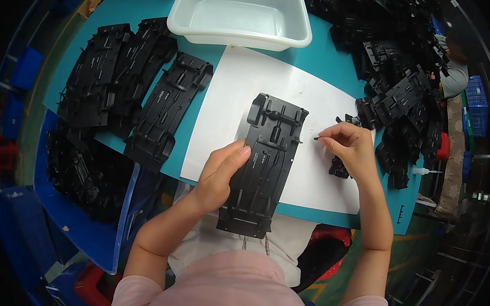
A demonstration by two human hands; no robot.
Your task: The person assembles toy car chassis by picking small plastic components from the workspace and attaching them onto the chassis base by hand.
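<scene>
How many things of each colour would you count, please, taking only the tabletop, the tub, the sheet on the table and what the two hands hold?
White: 2, the tub and the sheet
Black: 2, the long panel in the left hand and the small piece in the right hand
Teal: 1, the tabletop
Total: 5

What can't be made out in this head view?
All head view:
- Small black part in the right hand: too small to identify, one end covered by fingertips.
- Long black moulded plastic panel in the left hand: underside faces away; fine surface markings too small to read.
- Blue plastic crate: bottom hidden under dark, overlapping parts.
- Heap of black moulded parts: count hidden by overlap, top cut off by the picture edge.
</scene>
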